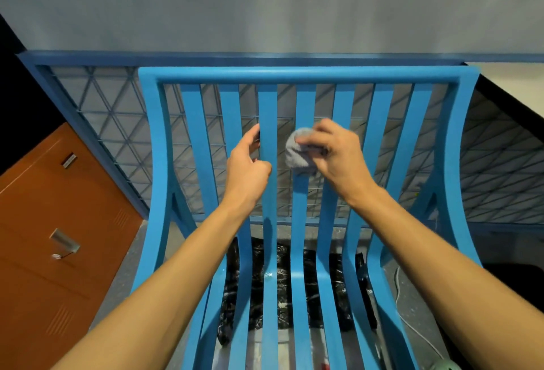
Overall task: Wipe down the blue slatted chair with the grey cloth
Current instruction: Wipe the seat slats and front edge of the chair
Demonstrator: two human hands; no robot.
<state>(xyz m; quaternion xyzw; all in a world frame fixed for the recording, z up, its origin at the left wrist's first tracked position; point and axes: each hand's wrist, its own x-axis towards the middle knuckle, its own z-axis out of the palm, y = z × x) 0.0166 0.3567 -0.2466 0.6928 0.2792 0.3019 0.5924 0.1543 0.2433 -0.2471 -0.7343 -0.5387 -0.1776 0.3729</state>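
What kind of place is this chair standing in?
Probably a workshop or utility area: a wire-mesh fence behind the blue chair, an orange metal door, and black plastic sheeting beneath it.

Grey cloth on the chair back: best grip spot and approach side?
Pinch the bunched top right of the grey cloth, as the right hand does, coming from the front. It sits wadded against a backrest slat, so the front bulges free; the wire mesh behind likely blocks a rear approach.

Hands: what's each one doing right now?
Left hand: grips a slat.
Right hand: holds the cloth.
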